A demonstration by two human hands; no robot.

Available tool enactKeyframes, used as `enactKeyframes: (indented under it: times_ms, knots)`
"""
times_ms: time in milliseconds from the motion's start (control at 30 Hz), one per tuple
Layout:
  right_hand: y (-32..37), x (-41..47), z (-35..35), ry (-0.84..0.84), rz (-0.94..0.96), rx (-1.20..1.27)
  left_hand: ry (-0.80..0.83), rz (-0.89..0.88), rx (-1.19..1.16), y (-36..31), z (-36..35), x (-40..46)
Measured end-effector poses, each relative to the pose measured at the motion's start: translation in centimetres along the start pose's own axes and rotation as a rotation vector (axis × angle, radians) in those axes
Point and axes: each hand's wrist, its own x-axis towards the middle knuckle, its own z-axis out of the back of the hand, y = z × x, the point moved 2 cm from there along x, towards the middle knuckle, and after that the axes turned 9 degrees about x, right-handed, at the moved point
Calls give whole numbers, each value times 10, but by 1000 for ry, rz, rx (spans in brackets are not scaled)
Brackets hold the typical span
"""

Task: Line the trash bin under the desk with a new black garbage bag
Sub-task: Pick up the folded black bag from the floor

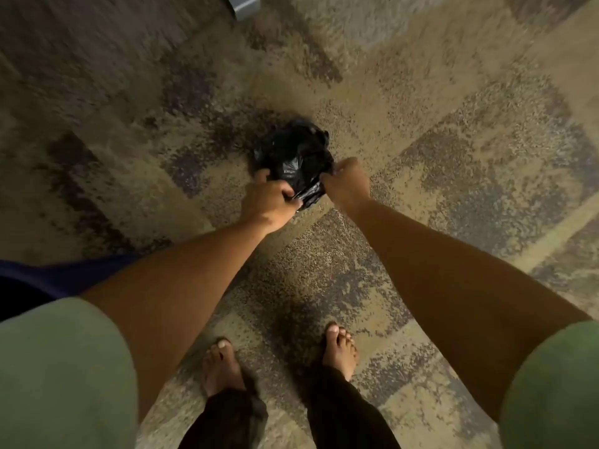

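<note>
While the person stands barefoot on the patterned carpet, the left hand and right hand both grip a crumpled black garbage bag.

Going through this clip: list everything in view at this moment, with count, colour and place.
garbage bag: one, black, crumpled, held in front of the person over the carpet
carpet: one, mottled tan and grey-purple patches, fills the floor
grey object: one, blue-grey, top edge, cut off by the frame; cannot tell what it is
trash bin: none in view
left hand: one, gripping the bag's near left edge
right hand: one, gripping the bag's near right edge
sleeves: two, green, lower corners
feet: two, bare, bottom centre on the carpet, below dark trouser legs
</note>
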Motion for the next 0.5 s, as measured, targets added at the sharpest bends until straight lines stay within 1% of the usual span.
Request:
enactKeyframes:
  times_ms: [33,133,233,367,500]
  knots:
    - [3,2,0,-4,6,-1,16,-21,16,-3,-3,4]
    - [0,17,-3,-28,-9,34,-92,-21,19,-8,-8,16]
    - [-3,25,-7,-7,-10,35,-182,-2,-3,-4,-17,30]
    - [-8,30,-13,5,10,35,-188,17,80,2,-25,40]
    - [-6,18,-18,71,-26,136,-178,41,-13,6,-23,38]
